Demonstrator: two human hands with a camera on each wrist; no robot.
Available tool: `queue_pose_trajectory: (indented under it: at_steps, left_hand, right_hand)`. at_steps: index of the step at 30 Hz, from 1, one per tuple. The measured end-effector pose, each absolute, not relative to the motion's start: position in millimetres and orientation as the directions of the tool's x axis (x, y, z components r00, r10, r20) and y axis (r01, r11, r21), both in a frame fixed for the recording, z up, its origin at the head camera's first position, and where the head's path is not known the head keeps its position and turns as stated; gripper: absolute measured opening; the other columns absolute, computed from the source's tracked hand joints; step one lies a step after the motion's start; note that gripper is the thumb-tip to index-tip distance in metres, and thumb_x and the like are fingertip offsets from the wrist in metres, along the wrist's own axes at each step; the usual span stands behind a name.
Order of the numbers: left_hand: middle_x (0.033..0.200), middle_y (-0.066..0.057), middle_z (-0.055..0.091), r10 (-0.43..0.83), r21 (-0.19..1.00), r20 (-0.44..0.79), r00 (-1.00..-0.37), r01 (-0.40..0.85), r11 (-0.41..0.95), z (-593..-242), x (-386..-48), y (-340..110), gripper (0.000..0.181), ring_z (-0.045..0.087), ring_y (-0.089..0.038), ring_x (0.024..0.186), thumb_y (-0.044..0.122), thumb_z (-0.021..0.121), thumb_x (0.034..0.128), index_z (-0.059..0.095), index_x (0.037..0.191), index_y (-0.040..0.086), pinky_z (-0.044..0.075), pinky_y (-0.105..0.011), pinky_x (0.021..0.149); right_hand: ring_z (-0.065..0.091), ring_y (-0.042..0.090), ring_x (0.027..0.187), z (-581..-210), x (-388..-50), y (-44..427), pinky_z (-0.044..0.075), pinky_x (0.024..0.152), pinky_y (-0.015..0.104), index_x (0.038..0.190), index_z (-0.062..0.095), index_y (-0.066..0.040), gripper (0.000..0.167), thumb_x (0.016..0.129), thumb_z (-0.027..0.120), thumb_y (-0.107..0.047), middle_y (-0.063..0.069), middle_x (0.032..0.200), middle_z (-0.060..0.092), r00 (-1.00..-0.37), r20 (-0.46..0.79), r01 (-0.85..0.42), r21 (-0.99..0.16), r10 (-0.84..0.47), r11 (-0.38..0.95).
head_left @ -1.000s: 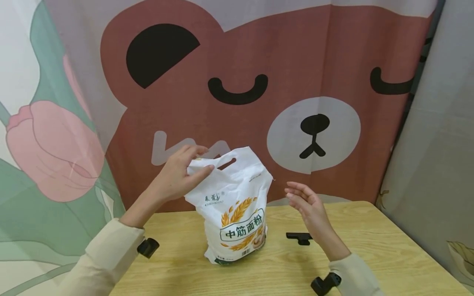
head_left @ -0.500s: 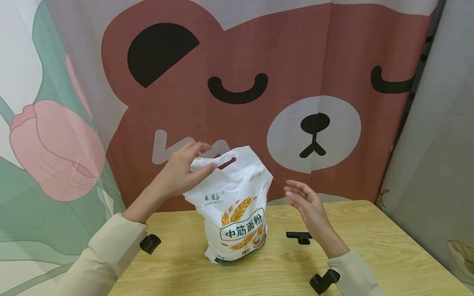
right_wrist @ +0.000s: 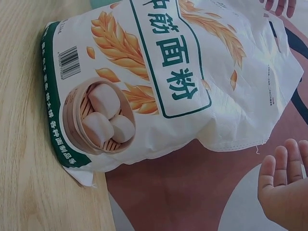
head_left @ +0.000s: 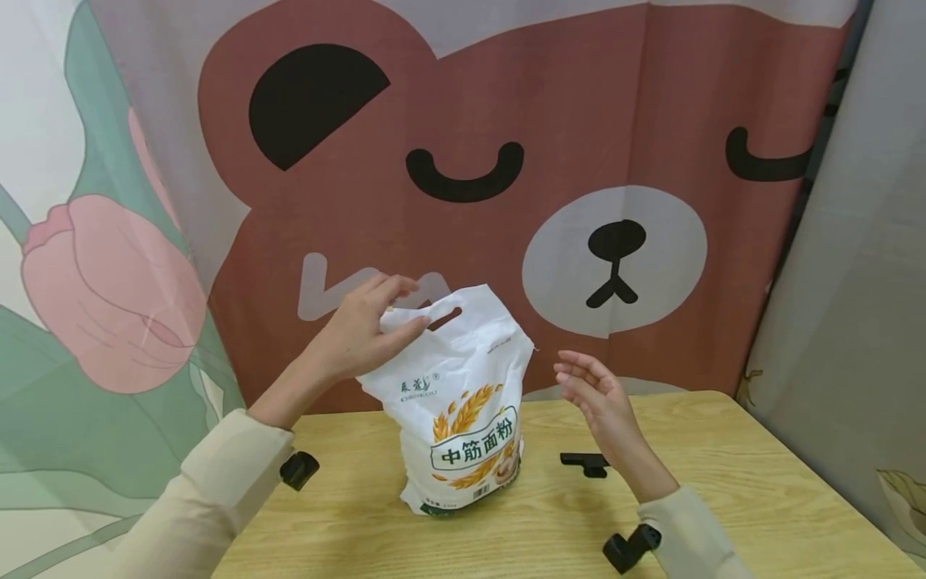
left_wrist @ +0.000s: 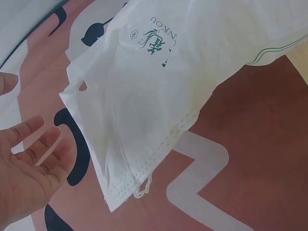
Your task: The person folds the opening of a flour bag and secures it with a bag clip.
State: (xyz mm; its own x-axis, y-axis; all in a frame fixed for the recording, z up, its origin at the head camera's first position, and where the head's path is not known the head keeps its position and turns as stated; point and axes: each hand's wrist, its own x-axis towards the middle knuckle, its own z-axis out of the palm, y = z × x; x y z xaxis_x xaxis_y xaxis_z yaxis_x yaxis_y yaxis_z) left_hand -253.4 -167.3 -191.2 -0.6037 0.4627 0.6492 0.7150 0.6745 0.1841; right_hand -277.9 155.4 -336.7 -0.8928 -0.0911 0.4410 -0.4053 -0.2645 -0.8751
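Note:
A white flour bag (head_left: 463, 402) with a handle slot near its top stands upright on the table. The left hand (head_left: 365, 326) is at the bag's upper left corner, thumb and fingers apart; the left wrist view shows a gap between that hand (left_wrist: 33, 168) and the bag (left_wrist: 139, 96). To the right of the bag the right hand (head_left: 604, 410) hovers above the table, fingers slightly bent and holding nothing. In the right wrist view the same hand (right_wrist: 288, 187) is apart from the bag (right_wrist: 159, 86).
The wooden table (head_left: 723, 482) carries a small black object (head_left: 587, 464) right of the bag. Black devices are at both wrists, left (head_left: 299, 470) and right (head_left: 632, 549). Behind the table hangs a curtain (head_left: 564, 104) with a bear print.
The left hand has shifted slightly right and up along the bag's top corner. The right hand has barely moved, and the bag stands in the same place.

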Motion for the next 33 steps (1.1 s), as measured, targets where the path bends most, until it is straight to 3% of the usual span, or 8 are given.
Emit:
queue_pose_trajectory:
  at_steps: [5, 33]
  left_hand:
    - [0.117, -0.013, 0.058, 0.469, 0.183, 0.643, -0.606, 0.716, 0.674, -189.2, -254.0, -163.2, 0.044, 0.054, -0.027, 0.102, 0.028, 0.065, 0.0913, 0.057, 0.126, 0.002, 0.047, -0.045, 0.085]
    - [0.107, -0.013, 0.059, 0.491, 0.163, 0.627, -0.605, 0.718, 0.677, -180.3, -264.0, -149.8, 0.040, 0.057, -0.026, 0.092, 0.027, 0.065, 0.0903, 0.059, 0.121, 0.003, 0.050, -0.040, 0.076]
  right_hand:
    - [0.054, 0.017, 0.104, -337.4, -279.7, 153.5, 0.048, 0.083, 0.025, 0.135, 0.045, 0.005, 0.047, 0.094, 0.064, -0.012, 0.006, 0.117, 0.057, -0.900, 0.427, -0.392, -0.879, -0.084, -0.270]
    - [0.051, 0.020, 0.107, -341.4, -288.5, 156.3, 0.047, 0.085, 0.027, 0.136, 0.044, 0.004, 0.047, 0.096, 0.062, -0.014, 0.009, 0.119, 0.053, -0.918, 0.392, -0.371, -0.901, -0.055, -0.225]
